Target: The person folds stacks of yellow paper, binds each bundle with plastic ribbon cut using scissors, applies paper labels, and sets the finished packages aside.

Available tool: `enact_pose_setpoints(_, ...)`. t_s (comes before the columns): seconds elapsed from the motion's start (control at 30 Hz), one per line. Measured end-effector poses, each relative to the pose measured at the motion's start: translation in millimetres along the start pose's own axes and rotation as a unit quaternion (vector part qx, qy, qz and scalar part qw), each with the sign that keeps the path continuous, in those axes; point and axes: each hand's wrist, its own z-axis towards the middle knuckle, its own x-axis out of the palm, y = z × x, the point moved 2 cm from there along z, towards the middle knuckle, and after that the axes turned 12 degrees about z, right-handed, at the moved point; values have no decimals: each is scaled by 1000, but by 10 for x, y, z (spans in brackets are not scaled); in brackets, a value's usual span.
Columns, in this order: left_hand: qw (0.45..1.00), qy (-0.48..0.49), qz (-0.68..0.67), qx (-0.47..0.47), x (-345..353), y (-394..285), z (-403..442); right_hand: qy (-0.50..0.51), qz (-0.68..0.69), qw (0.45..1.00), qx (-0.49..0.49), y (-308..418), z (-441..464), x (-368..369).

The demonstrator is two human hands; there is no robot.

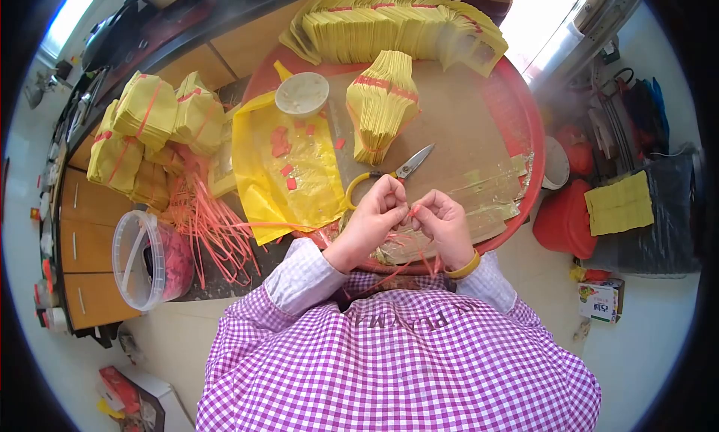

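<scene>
Close together over the table's near edge, both hands pinch a thin pink-red plastic strip (411, 214). My left hand (372, 218) has its thumb and fingers closed on one side of it, and my right hand (445, 224) grips the other side. More strips (404, 242) dangle below the hands. Just beyond my left hand lie scissors (414, 163) with yellow handles, blades pointing away to the right. Behind them rests a fanned bundle of yellow paper (383, 98) with a red band around it. Fingertips partly hide the strip.
The round red table (533, 110) bears a long row of yellow paper (359, 38), a white bowl (302, 102) and a yellow sheet (255, 140) with red squares. Tied paper bundles (146, 110), hanging pink strips (210, 230) and a clear tub (138, 260) stand left; a red bin (562, 218) stands right.
</scene>
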Motion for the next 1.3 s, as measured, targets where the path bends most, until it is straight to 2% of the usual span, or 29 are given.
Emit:
enact_pose_setpoints(0.07,981,-5,184,52,-3,-8,-3,39,-117,992,-31,23,-14,-25)
enact_pose_setpoints(0.13,926,-8,363,102,12,-21,1,78,-232,967,-64,45,-21,-31)
enact_pose_setpoints(0.17,926,-8,362,102,24,-19,8,78,-233,967,-64,35,-23,-26)
enact_pose_setpoints(0.23,855,-17,488,176,95,-45,10,57,-226,970,-64,-11,-20,-3)
enact_pose_setpoints(0.3,759,-25,603,246,147,-77,7,37,-219,973,-66,-48,-2,8)
enact_pose_setpoints(0.33,759,-25,603,246,151,-88,10,37,-220,973,-67,-51,6,-3)
enact_pose_setpoints(0.47,870,-44,473,131,113,-89,26,13,-183,981,-59,-69,18,-69)
enact_pose_setpoints(0.5,870,-43,473,131,106,-75,22,12,-182,981,-59,-73,18,-74)
enact_pose_setpoints(0.53,934,-47,345,76,72,-25,21,4,-167,984,-69,-69,24,-75)
enact_pose_setpoints(0.57,976,-51,210,20,40,35,19,-3,-152,985,-79,-64,32,-73)
enact_pose_setpoints(0.6,996,-52,69,-38,23,86,16,-11,-136,987,-88,-61,39,-68)
enact_pose_setpoints(0.63,991,-52,-74,-96,23,135,15,-19,-121,988,-97,-62,40,-64)
enact_pose_setpoints(0.67,991,-52,-75,-96,37,128,13,-26,-107,988,-104,-70,38,-59)
enact_pose_setpoints(0.8,994,-39,98,-36,93,21,-18,-50,-46,989,-130,-118,36,-33)
enact_pose_setpoints(1.0,992,-21,121,-27,25,84,-3,-6,-89,988,-126,-122,45,-74)
enact_pose_setpoints(1.13,971,-21,237,0,-21,113,5,44,20,999,4,-77,20,-56)
enact_pose_setpoints(1.17,971,-23,237,0,-28,106,7,46,20,999,5,-75,26,-65)
enact_pose_setpoints(1.3,990,-8,115,-86,-8,97,26,79,182,976,94,-102,43,-90)
